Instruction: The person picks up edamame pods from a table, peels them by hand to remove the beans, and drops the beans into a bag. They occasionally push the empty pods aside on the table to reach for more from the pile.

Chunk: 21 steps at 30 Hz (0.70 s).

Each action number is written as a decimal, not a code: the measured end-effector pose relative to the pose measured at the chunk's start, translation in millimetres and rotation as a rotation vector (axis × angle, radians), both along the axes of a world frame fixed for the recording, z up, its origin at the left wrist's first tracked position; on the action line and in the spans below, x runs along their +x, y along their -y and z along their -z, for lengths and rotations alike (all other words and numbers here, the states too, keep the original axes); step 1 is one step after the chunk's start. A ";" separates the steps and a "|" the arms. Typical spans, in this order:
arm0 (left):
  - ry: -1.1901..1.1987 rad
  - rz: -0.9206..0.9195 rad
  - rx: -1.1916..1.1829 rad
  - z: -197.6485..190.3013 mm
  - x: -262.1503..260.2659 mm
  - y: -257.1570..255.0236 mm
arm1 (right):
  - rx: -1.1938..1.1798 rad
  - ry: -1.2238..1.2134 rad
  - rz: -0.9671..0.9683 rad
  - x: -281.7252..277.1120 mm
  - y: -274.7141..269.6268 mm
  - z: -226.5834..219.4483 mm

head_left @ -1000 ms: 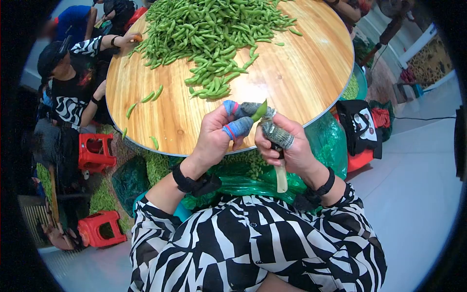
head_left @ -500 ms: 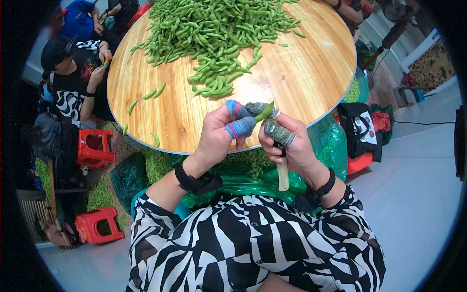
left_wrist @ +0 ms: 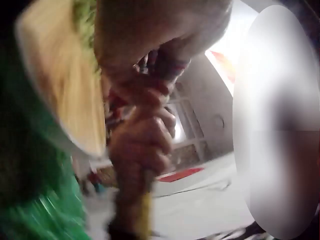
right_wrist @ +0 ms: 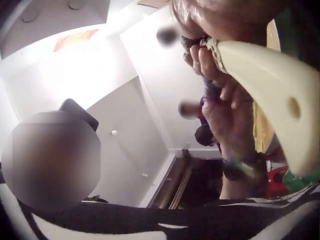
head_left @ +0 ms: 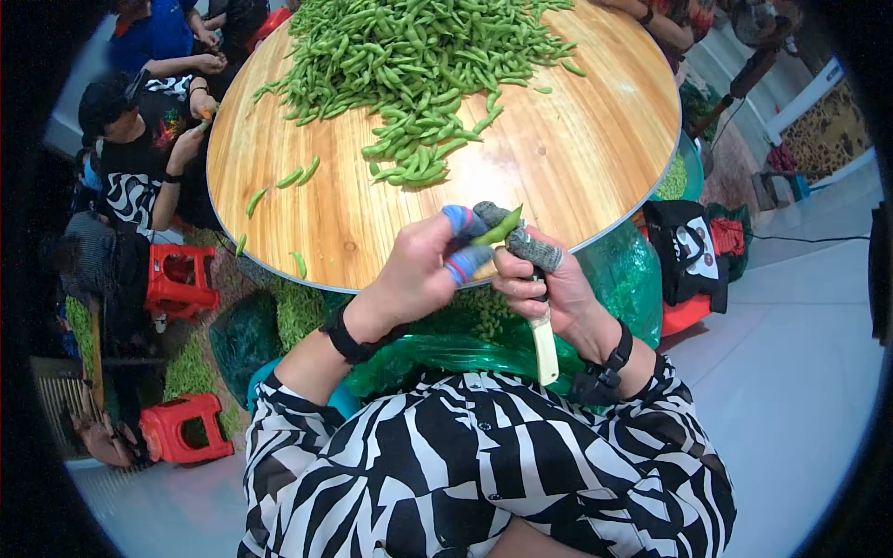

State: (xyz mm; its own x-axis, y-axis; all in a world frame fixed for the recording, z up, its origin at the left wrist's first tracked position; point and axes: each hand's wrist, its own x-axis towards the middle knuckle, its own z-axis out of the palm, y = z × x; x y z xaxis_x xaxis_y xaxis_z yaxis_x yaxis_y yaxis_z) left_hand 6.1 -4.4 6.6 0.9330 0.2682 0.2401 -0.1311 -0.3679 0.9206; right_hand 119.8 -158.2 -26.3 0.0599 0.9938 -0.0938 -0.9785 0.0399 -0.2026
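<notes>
In the head view, my left hand (head_left: 423, 265) holds a green edamame pod (head_left: 502, 226) between thumb and forefinger, both wrapped in blue cloth with pink bands. My right hand (head_left: 558, 288) grips a tool with a cream handle (head_left: 544, 352), which points down toward my body. Grey knit covers the right thumb and forefinger, close against the pod. The tool's working end is hidden among the fingers. In the right wrist view, the handle (right_wrist: 270, 82) is large and curved, with a hole near its end. Blur covers the hands in the left wrist view.
A big heap of pods (head_left: 419, 65) covers the far part of the round wooden table (head_left: 577, 139). Several loose pods (head_left: 288, 179) lie at its left. Green plastic (head_left: 446, 358) hangs below the near edge. Red stools (head_left: 181, 279) and a seated person (head_left: 139, 130) are at left.
The cream handle has swung lower and slightly right. My left fingers have spread slightly around the pod. The seated person at left has drawn their hands back from the table.
</notes>
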 end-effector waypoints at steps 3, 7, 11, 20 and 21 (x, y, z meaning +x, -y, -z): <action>0.275 -0.052 0.699 -2.5 -0.7 -1.5 | 0.008 -0.028 -0.019 -3.7 1.1 1.7; 0.241 -0.040 0.881 -5.8 -4.9 -3.5 | 0.052 -0.082 -0.063 -5.4 1.2 7.9; 0.292 -0.035 0.705 2.3 -2.5 -7.6 | -0.019 -0.099 -0.060 -8.5 4.8 0.6; -0.055 -0.097 -0.619 8.1 -2.1 11.6 | -0.082 0.257 0.107 -11.0 7.2 1.7; -0.092 -0.101 -0.636 10.5 -2.4 11.7 | -0.127 0.359 0.149 -12.1 7.9 0.9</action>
State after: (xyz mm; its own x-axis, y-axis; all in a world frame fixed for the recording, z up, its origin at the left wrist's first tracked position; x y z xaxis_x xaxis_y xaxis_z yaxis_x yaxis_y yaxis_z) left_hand 3.6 -16.1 -3.9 0.9049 0.4190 -0.0745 -0.0344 0.2466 0.9685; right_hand 107.7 -166.1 -27.2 0.2540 0.9535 -0.1624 -0.8298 0.1286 -0.5430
